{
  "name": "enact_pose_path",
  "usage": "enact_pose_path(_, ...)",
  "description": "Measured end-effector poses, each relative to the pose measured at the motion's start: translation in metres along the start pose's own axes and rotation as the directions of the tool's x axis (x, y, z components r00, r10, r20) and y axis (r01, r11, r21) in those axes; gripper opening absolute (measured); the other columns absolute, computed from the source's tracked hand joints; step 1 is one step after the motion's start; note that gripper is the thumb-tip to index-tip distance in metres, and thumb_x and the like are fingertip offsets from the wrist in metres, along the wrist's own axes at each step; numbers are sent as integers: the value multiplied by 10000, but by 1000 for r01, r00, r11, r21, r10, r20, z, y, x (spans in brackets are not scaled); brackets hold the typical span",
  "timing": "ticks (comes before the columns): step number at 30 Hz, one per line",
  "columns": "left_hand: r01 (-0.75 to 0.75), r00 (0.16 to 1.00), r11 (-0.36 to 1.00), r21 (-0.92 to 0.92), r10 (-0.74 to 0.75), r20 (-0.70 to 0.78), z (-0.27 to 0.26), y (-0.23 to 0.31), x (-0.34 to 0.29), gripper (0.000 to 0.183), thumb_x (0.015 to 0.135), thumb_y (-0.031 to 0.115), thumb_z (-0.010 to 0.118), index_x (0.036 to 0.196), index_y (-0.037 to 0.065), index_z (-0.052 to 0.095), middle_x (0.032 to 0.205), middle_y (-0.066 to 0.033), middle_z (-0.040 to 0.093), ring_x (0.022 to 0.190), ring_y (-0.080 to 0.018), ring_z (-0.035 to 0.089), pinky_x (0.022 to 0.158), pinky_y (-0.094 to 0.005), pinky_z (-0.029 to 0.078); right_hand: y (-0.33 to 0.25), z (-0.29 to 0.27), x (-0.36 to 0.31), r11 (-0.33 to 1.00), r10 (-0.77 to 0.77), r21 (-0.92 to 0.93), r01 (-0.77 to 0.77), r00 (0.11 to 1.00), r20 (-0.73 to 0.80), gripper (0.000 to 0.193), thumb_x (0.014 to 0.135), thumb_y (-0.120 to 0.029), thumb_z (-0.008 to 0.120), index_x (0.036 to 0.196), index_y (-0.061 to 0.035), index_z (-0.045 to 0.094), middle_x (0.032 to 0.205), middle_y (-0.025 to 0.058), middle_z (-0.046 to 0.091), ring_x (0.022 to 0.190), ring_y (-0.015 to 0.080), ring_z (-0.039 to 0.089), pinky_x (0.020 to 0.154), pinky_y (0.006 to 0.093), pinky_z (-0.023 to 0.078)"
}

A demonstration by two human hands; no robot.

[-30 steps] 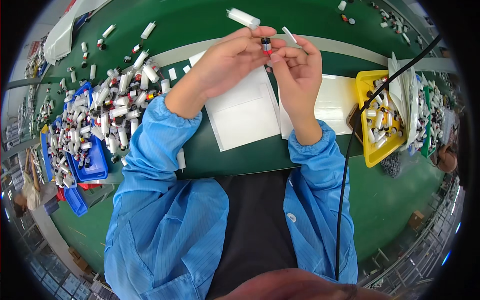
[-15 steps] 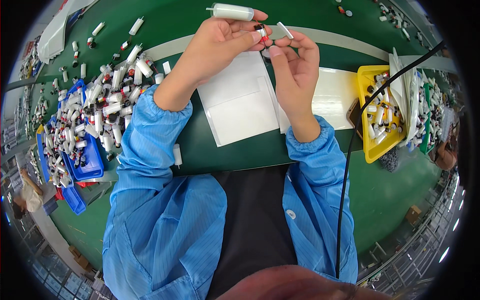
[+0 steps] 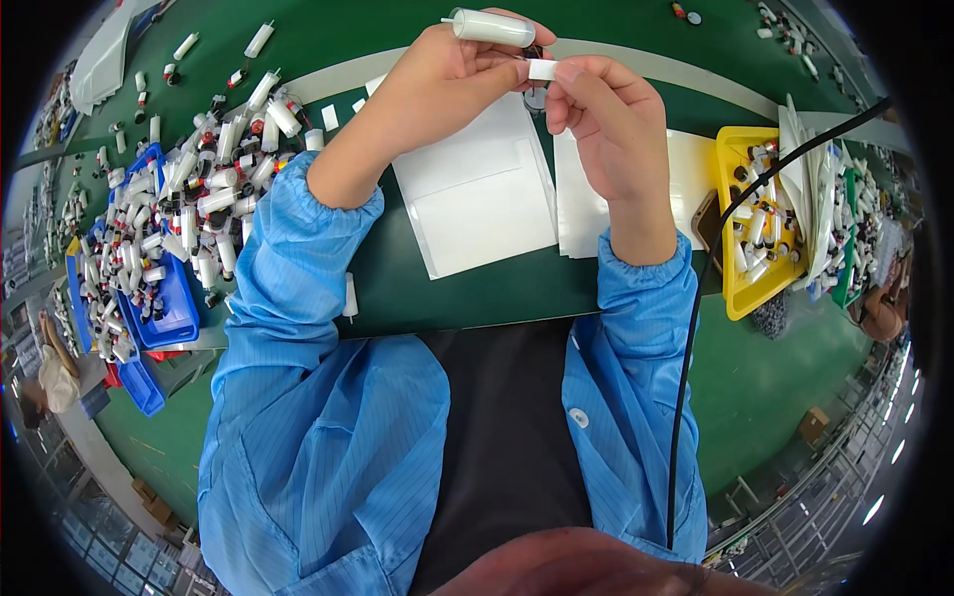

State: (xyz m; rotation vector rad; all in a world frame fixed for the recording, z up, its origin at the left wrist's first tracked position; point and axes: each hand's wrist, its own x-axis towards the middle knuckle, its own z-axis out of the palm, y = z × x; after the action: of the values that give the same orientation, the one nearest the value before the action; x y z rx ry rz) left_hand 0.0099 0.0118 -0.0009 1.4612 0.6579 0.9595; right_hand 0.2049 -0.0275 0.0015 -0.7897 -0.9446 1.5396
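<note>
White cylinder (image 3: 494,28) and flat white strip (image 3: 543,70), both hand-held over a smooth green tabletop (image 3: 393,273).
Left hand (image 3: 452,84): fingers closed behind the cylinder, translucent-walled, thin-stemmed at one end. Right hand (image 3: 616,109): thumb and finger pinching the small rectangular strip, its other end at the left thumb. Nearer the body: glossy white sheets (image 3: 487,219).

Left hand (image 3: 437,94): one, holding a white cylinder (image 3: 492,28) with a clear casing, lying crosswise above the thumb. Right hand (image 3: 621,124): one, pinching a small white strip (image 3: 543,70), whose left end meets the left thumb tip. White sheets (image 3: 477,204): below the hands, on a green tabletop (image 3: 393,288). Heap of similar cylinders (image 3: 224,179): at left, beside a blue tray (image 3: 181,323). Yellow tray (image 3: 733,298): at right, holding further pieces; black cable (image 3: 827,137) passing before it.
</note>
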Motion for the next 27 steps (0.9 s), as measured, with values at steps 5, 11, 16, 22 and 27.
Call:
enact_pose_path(5,9,1000,997,78,-8,-9,3,1,-1,311,963,-29,566,1273,-38,593,1164,-101,661,1096,-177,643,980,-330,544,6,1,1,996,-13,-90,8,999,-50,167,910,-93,687,1010,40,706,811,83,698,676,124,636,623,262,515)
enact_pose_path(11,50,999,947,318,-44,-27,5,14,-4,316,943,3,628,1258,14,650,1106,-77,703,1028,-149,668,925,-279,540,12,10,-4,968,-124,-234,87,981,-148,156,907,-90,702,994,39,698,830,90,713,674,107,640,615,234,517)
enact_pose_path(16,-10,1000,960,281,3,25,1,18,-5,315,938,29,658,1252,15,660,1112,-81,710,981,-143,680,884,-265,551,13,18,-9,923,-200,-369,105,952,-230,181,914,-116,713,990,47,691,837,87,716,711,96,655,661,222,535)
enact_pose_path(22,38,999,990,135,-40,14,-2,17,-4,311,925,16,667,1236,-7,667,1100,-104,721,976,-165,689,876,-286,560,18,7,-6,560,-532,-720,410,844,67,327,843,-79,780,1129,26,661,926,53,665,729,76,591,630,211,472)
enact_pose_path(27,-126,969,992,-25,128,213,-6,27,-5,325,930,75,684,1251,21,680,1142,-121,723,998,-186,686,885,-319,540,4,1,-5,957,-209,-220,188,975,-78,902,741,-100,844,1488,-13,347,1137,74,557,841,107,590,743,238,489)
